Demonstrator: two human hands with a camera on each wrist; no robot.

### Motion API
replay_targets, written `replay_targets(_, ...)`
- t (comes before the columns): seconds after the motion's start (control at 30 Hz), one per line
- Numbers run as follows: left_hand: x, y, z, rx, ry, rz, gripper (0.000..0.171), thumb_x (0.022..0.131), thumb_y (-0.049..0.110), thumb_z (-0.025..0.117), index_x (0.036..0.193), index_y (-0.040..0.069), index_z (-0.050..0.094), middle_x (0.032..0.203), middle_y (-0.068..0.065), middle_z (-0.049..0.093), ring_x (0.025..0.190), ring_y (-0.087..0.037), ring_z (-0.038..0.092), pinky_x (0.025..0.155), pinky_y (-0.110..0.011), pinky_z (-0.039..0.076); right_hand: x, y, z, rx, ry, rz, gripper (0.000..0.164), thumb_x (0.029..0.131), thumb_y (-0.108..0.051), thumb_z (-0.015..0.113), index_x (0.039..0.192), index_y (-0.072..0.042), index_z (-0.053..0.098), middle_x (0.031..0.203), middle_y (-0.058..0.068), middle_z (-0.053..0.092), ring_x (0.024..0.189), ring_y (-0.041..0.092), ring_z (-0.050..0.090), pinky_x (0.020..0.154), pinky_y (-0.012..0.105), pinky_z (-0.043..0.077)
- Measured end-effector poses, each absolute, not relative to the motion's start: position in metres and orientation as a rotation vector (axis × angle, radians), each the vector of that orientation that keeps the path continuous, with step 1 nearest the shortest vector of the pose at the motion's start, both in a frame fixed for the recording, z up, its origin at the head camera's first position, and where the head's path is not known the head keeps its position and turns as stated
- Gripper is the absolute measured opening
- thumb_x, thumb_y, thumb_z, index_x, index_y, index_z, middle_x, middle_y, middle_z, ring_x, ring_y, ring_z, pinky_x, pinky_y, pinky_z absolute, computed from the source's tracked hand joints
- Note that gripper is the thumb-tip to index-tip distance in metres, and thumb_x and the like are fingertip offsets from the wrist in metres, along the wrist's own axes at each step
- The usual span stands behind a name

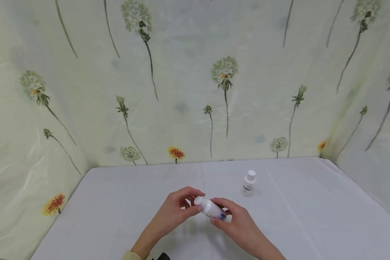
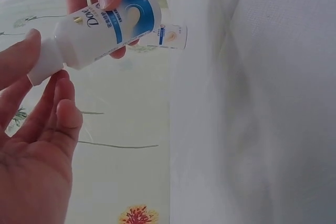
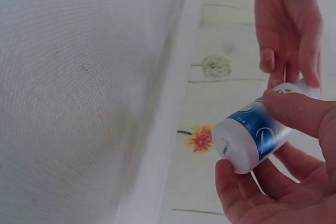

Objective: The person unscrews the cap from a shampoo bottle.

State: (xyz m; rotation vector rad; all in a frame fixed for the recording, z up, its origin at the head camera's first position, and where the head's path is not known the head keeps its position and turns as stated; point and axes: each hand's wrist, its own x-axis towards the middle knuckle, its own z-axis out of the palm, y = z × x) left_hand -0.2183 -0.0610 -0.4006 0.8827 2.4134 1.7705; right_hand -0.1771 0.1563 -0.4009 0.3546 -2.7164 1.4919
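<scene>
A small white Dove bottle (image 1: 213,210) with a blue label is held tilted above the table, its capped end toward the left. My left hand (image 1: 177,208) pinches the white cap (image 2: 46,62) between thumb and fingers. Round the lower body of the bottle, my right hand (image 1: 238,224) grips with the thumb on one side and fingers on the other. In the right wrist view the bottle's base (image 3: 236,145) faces the camera. The cap sits on the bottle's neck; whether it is loose I cannot tell.
A second small white bottle (image 1: 248,184) stands upright on the white-covered table (image 1: 123,202), beyond and to the right of my hands. A curtain (image 1: 182,119) printed with dandelions rises behind the table and along both sides.
</scene>
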Motion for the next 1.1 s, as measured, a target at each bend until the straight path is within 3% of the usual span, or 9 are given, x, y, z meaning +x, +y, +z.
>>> replay_targets(0.13,-0.2191,-0.0638,-0.3992,0.890,2.409,1.761,0.035,0.085,0.021,0.079,0.117,0.021,0.068,0.098,0.006,0.063,0.083,-0.018,0.057,0.067,-0.024,0.048,-0.1790,0.1540,-0.4005,0.335,-2.716,1.505,0.042,0.084,-0.022,0.079,0.123,-0.020,0.064,0.116,-0.003,0.064,0.099,0.017,0.058,0.076,0.033,0.051)
replay_targets(0.3,-0.2184,-0.0660,-0.3937,0.978,2.396,1.776,0.044,0.085,0.013,0.079,0.123,0.027,0.063,0.114,0.009,0.061,0.098,-0.021,0.057,0.073,-0.027,0.051,-0.1800,0.1544,-0.4010,0.323,-2.701,1.512,0.042,0.084,-0.022,0.079,0.123,-0.020,0.064,0.116,-0.004,0.065,0.100,0.017,0.058,0.081,0.038,0.051)
replay_targets(0.4,-0.2183,-0.0669,-0.3910,1.061,2.367,1.789,0.043,0.088,0.005,0.074,0.124,0.024,0.064,0.126,0.010,0.060,0.111,-0.018,0.056,0.079,-0.031,0.052,-0.1797,0.1546,-0.4021,0.330,-2.690,1.499,0.042,0.084,-0.023,0.079,0.123,-0.020,0.065,0.115,-0.004,0.065,0.100,0.016,0.059,0.083,0.039,0.051)
replay_targets(0.53,-0.2183,-0.0658,-0.3912,1.165,2.312,1.784,0.034,0.091,-0.003,0.066,0.119,0.017,0.068,0.130,0.006,0.060,0.121,-0.018,0.054,0.081,-0.033,0.052,-0.1787,0.1550,-0.4033,0.337,-2.680,1.484,0.042,0.083,-0.023,0.080,0.123,-0.020,0.065,0.116,-0.004,0.065,0.099,0.016,0.059,0.082,0.040,0.051)
replay_targets(0.77,-0.2176,-0.0646,-0.3922,1.050,2.305,1.771,0.033,0.091,-0.003,0.065,0.116,0.018,0.070,0.114,0.007,0.066,0.106,-0.017,0.058,0.080,-0.033,0.052,-0.1787,0.1559,-0.4048,0.353,-2.669,1.482,0.041,0.083,-0.023,0.079,0.122,-0.021,0.065,0.115,-0.004,0.065,0.095,0.017,0.057,0.080,0.037,0.051)
replay_targets(1.1,-0.2178,-0.0653,-0.3945,0.962,2.435,1.679,0.023,0.089,0.012,0.074,0.110,0.021,0.069,0.098,0.009,0.065,0.089,-0.016,0.058,0.075,-0.028,0.051,-0.1767,0.1572,-0.4045,0.374,-2.685,1.483,0.041,0.083,-0.023,0.079,0.121,-0.022,0.065,0.117,-0.002,0.063,0.099,0.018,0.056,0.085,0.045,0.048)
